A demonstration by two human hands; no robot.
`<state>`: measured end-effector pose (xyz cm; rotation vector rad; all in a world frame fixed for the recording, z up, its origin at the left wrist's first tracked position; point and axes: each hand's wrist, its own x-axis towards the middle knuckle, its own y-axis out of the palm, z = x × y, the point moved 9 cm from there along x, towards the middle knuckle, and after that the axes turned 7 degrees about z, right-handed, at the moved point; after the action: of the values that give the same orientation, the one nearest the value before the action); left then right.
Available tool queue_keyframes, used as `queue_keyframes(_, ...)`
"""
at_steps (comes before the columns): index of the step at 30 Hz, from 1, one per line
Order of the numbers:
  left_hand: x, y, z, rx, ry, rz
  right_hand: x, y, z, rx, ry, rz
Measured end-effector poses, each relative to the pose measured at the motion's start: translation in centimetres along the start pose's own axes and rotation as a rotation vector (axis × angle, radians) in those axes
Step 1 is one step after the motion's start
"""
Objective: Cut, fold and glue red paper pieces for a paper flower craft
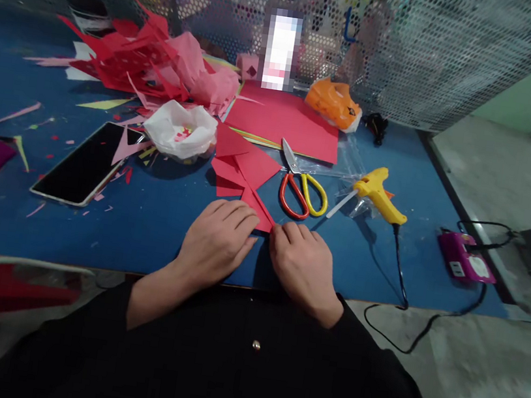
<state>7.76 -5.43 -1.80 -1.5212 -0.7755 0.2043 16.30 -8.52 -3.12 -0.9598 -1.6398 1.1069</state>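
A folded piece of red paper (260, 210) is held at the table's front, between my two hands. My left hand (220, 239) grips its left side with curled fingers, and my right hand (300, 260) pinches its right corner. Just beyond lie several cut red paper pieces (250, 165), overlapping each other. Scissors (299, 187) with one red and one yellow handle rest partly open beyond my right hand. To their right is a yellow hot glue gun (379, 194) with a glue stick in its back. My fingertips hide part of the held paper.
A stack of red sheets (286, 123), an orange packet (334, 105) and a lit, blurred screen (280, 49) are at the back. Left are red and pink scraps (147, 57), a white bag of scraps (182, 129) and a phone (87, 164). A purple power socket (467, 256) sits right.
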Motion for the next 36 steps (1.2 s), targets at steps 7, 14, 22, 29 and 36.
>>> queue_keyframes(7,-0.2,-0.2,-0.2,0.142,-0.016,-0.058,-0.4,-1.0,1.2,0.019,-0.057,-0.100)
queue_keyframes(14,-1.9,-2.1,-0.1,0.162,0.014,-0.230,-2.0,-3.9,-0.9,0.354,-0.038,-0.346)
queue_keyframes(22,-4.3,-2.6,1.6,-0.025,-0.093,-0.174,-1.0,-1.8,0.3,0.280,-0.154,-0.247)
queue_keyframes(29,-5.4,-2.2,1.3,0.023,-0.048,-0.114,-0.6,-1.7,3.9,0.188,-0.401,-0.208)
queue_keyframes(36,-6.1,-2.2,1.6,-0.009,-0.067,-0.113,-0.7,-0.2,2.8,0.470,-0.281,-0.069)
